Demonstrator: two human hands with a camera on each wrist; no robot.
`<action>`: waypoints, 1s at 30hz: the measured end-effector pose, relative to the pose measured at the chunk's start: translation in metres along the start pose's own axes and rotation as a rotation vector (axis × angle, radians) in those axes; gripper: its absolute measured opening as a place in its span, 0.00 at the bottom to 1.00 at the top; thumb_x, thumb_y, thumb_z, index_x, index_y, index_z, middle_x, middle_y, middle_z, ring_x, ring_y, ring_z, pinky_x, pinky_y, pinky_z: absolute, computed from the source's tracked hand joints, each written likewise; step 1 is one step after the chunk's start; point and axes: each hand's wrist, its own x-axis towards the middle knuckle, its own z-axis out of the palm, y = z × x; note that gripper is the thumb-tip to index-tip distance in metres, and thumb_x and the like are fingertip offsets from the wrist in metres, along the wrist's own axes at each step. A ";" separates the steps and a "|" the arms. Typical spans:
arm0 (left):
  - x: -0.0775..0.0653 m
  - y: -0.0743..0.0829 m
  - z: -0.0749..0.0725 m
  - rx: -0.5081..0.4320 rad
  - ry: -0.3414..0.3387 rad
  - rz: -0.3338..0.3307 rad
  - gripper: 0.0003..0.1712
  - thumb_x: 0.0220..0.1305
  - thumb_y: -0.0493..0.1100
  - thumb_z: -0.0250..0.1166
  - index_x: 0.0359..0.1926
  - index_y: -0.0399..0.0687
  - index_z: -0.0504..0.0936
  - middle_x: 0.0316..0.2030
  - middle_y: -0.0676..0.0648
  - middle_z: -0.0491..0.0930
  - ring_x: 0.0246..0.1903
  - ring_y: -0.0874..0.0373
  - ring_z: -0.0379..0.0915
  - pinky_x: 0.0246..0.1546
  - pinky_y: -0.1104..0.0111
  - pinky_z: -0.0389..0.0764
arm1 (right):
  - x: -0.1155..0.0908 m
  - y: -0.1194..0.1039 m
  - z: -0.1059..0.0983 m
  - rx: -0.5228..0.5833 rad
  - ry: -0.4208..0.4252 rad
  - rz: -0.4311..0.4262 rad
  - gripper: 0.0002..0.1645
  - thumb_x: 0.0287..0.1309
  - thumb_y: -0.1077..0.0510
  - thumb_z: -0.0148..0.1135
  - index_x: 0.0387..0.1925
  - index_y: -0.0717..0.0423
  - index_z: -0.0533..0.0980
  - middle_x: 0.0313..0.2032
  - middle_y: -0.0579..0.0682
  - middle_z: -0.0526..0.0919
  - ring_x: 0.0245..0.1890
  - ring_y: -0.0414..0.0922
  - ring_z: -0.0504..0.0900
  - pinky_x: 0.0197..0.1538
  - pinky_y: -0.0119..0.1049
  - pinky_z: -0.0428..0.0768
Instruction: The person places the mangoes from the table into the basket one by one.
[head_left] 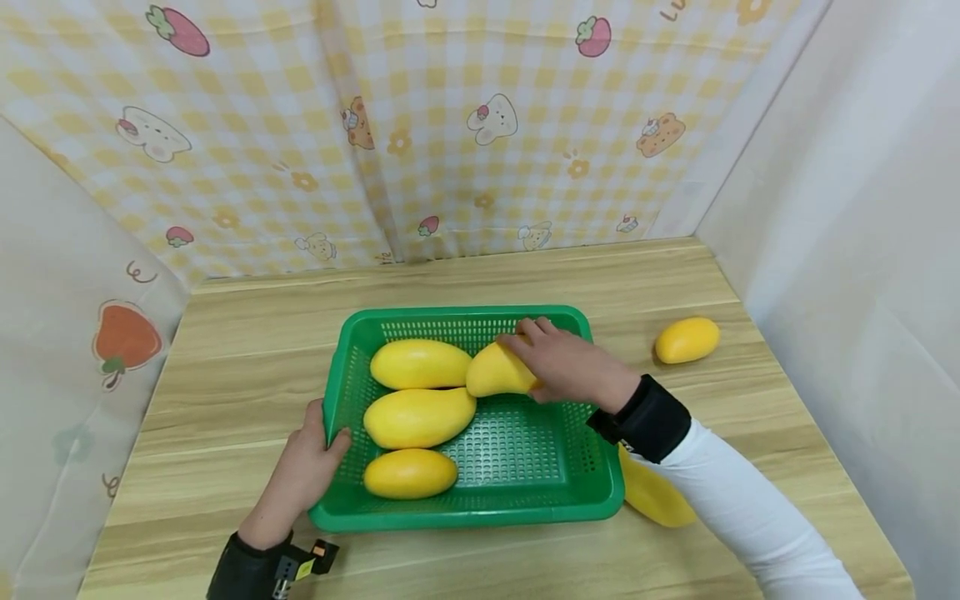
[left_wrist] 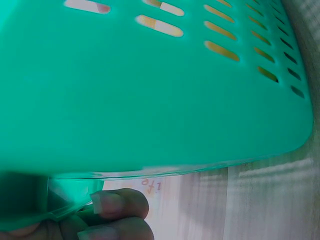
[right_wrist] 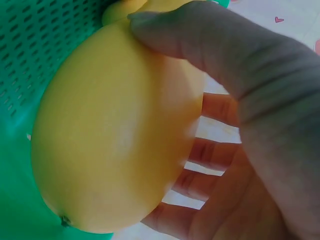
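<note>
A green perforated plastic basket sits on the wooden table. My left hand grips its left rim; in the left wrist view the fingers curl under the lip beside the basket's outer wall. Inside the basket's back right part, my right hand holds a yellow mango, with the thumb across one side and the fingers round the other in the right wrist view. Along the basket's left side lie three more mangoes: a back one, a middle one and a smaller front one.
Right of the basket, a small mango lies on the table. Another mango lies near the basket's front right corner, partly hidden by the right forearm. A checked curtain hangs behind, with white curtains at both sides.
</note>
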 end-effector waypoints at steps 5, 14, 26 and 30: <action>0.001 0.001 0.001 -0.008 -0.002 0.006 0.29 0.70 0.35 0.50 0.65 0.29 0.48 0.39 0.30 0.77 0.30 0.48 0.80 0.23 0.61 0.82 | 0.002 0.002 0.004 0.009 -0.017 0.011 0.48 0.44 0.56 0.76 0.67 0.55 0.63 0.53 0.56 0.68 0.49 0.52 0.67 0.48 0.43 0.74; 0.003 0.003 0.002 -0.024 -0.010 0.009 0.29 0.71 0.35 0.50 0.65 0.30 0.48 0.39 0.30 0.77 0.29 0.48 0.80 0.23 0.60 0.82 | 0.006 -0.003 0.008 -0.071 -0.107 0.041 0.49 0.43 0.58 0.77 0.67 0.51 0.64 0.53 0.55 0.68 0.50 0.54 0.66 0.50 0.53 0.73; 0.000 0.001 0.002 -0.015 0.000 0.002 0.29 0.71 0.36 0.51 0.65 0.30 0.48 0.39 0.32 0.77 0.29 0.49 0.80 0.22 0.62 0.82 | 0.012 -0.014 0.019 -0.226 -0.121 0.067 0.33 0.59 0.67 0.64 0.64 0.48 0.68 0.56 0.58 0.68 0.54 0.59 0.67 0.54 0.66 0.67; 0.000 0.000 0.001 -0.009 -0.002 0.005 0.30 0.71 0.36 0.51 0.65 0.28 0.48 0.39 0.31 0.77 0.30 0.49 0.80 0.22 0.61 0.82 | 0.013 -0.016 0.021 -0.231 -0.122 0.078 0.31 0.61 0.68 0.61 0.64 0.48 0.68 0.56 0.58 0.67 0.55 0.60 0.67 0.53 0.67 0.67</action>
